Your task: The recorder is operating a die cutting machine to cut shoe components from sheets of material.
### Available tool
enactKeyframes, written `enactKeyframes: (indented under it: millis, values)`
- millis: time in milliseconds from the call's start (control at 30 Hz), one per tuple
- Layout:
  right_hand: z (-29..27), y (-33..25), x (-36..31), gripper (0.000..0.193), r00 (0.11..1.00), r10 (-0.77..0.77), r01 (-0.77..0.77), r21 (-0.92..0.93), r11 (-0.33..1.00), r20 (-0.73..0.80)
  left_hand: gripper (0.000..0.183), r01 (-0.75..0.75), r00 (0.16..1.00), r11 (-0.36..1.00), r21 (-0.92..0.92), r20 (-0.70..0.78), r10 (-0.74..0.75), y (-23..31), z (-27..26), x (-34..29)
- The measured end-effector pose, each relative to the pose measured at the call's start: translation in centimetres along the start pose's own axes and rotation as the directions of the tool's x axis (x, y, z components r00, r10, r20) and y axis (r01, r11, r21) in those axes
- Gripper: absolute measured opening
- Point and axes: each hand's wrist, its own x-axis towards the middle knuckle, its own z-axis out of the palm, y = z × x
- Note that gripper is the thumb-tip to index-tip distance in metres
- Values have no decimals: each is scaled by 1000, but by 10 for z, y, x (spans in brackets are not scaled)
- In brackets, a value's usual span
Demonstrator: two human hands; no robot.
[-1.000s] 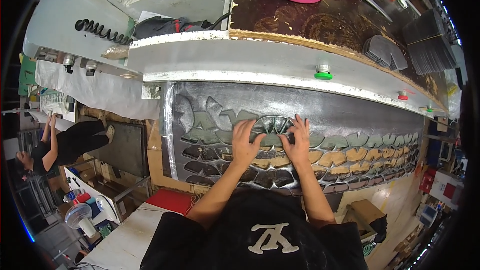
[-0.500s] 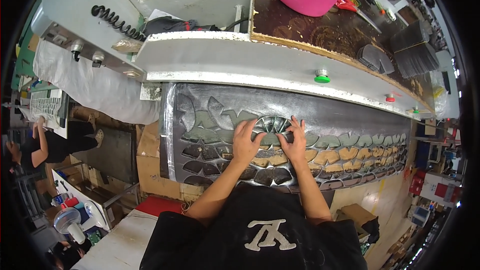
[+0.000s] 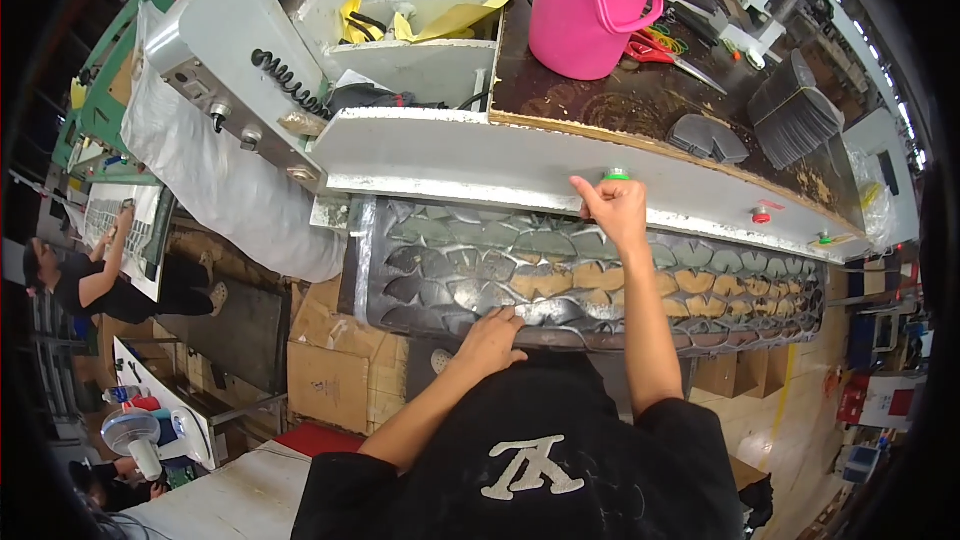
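A long dark sheet [image 3: 450, 295] lies in front of me, covered in rows of curved, fan-shaped cutouts, with tan showing through some of them. My left hand [image 3: 490, 342] rests at its near edge, fingers extended and holding nothing. Against the front of the grey machine beam [image 3: 450, 165], my right hand [image 3: 618, 208] is at the green button [image 3: 615, 174], partly covering it. Its fingers are curled in and its thumb sticks out to the left; nothing shows in its grip.
On the brown board [image 3: 560, 105] above the beam stand a pink bucket [image 3: 585, 15], red-handled scissors [image 3: 660, 52] and stacked grey pieces [image 3: 795, 120]. A red button [image 3: 762, 216] sits farther right. Cardboard boxes [image 3: 330, 380] stand lower left; another person [image 3: 95, 275] works far left.
Both hands have left the fan-shaped metal cutting die, which is no longer visible. The right hand went up to the green button, the left down to the sheet's near edge. The view has shifted.
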Motion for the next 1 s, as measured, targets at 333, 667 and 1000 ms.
enactKeyframes:
  millis: [333, 667, 1000]
  values:
    - [-13, 73, -153, 42, 927, -67, 166, -244, 955, 369, 49, -37, 986, 999, -13, -166, 35, 3, -20, 16]
    - [3, 46, -188, 64, 893, -113, 340, -487, 805, 436, 60, 62, 881, 991, 122, -474, 3, -4, -6, -18]
    - [18, 58, -192, 65, 948, -158, 276, -467, 840, 277, 54, -15, 871, 996, 91, -488, 58, -17, -9, -9]
